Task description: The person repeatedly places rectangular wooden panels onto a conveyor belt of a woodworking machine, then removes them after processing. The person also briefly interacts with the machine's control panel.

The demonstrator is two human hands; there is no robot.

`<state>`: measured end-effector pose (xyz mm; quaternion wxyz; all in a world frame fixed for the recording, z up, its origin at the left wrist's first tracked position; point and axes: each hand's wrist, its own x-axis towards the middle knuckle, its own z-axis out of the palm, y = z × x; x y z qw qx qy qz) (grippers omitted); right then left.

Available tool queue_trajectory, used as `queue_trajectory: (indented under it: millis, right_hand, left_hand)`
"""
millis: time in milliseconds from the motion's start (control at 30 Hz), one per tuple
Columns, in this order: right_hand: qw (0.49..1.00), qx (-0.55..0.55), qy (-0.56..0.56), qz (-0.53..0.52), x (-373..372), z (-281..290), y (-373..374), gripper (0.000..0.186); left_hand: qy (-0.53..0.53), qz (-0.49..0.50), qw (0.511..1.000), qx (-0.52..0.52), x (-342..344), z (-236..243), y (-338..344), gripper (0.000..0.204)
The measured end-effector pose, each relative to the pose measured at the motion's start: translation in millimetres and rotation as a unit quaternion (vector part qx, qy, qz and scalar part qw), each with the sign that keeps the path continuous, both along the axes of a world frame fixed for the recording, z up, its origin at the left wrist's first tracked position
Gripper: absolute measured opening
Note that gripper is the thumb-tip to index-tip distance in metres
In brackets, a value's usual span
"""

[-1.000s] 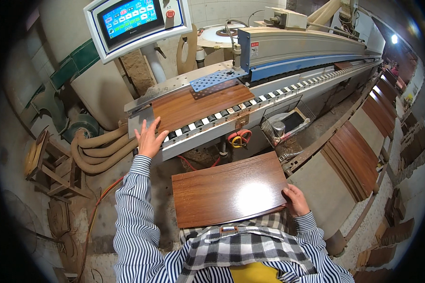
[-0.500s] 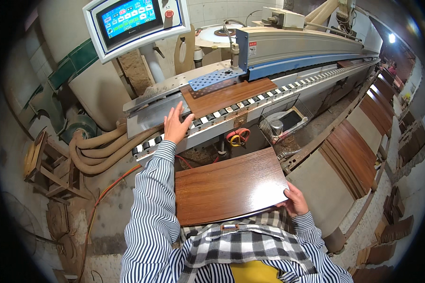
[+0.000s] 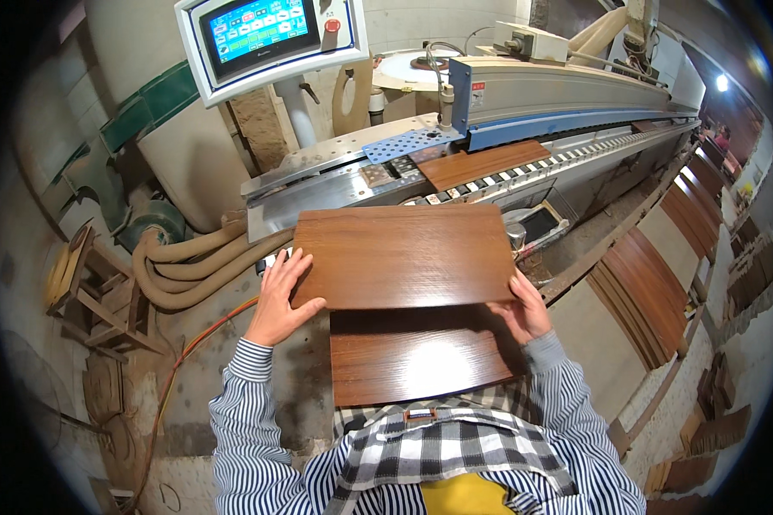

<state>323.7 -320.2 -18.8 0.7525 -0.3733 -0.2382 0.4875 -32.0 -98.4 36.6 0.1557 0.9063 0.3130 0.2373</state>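
Between my two hands is a brown wood-grain panel (image 3: 404, 257), held up in front of me. My left hand (image 3: 279, 299) grips its left edge, with the thumb near the front corner. On the right edge, my right hand (image 3: 524, 311) has its fingers partly under the panel. Beneath it, close to my lap, lies another brown panel (image 3: 429, 354), partly covered by the raised one. Farther off, a third brown panel (image 3: 489, 165) rests on the roller track (image 3: 567, 160) of a long machine, partly below its blue beam (image 3: 558, 129).
A control screen (image 3: 262, 33) with a red button stands at the back left. Thick hoses (image 3: 189, 269) curve beside a wooden stool (image 3: 103, 296). Along the right, stacked brown panels (image 3: 640, 292) lie on a long low support. An orange cable (image 3: 189, 352) crosses the floor at left.
My left hand has come back from the machine's track to the left edge of a panel now raised above the other. The panel on the track has slid away to the right.
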Motion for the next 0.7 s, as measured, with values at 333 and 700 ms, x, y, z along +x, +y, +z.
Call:
queue_trajectory:
  millis: [333, 700]
  right_hand:
    - [0.994, -0.073, 0.009, -0.076, -11.6, 20.9, 77.2, 0.031]
    - [0.712, 0.518, -0.334, 0.337, -62.0, 197.6, -85.9, 0.014]
  left_hand:
    - [0.042, 0.19, 0.979, 0.055, -5.0, -38.7, 58.0, 0.068]
    - [0.089, 0.265, 0.96, 0.028, 54.5, -29.4, 101.7, 0.078]
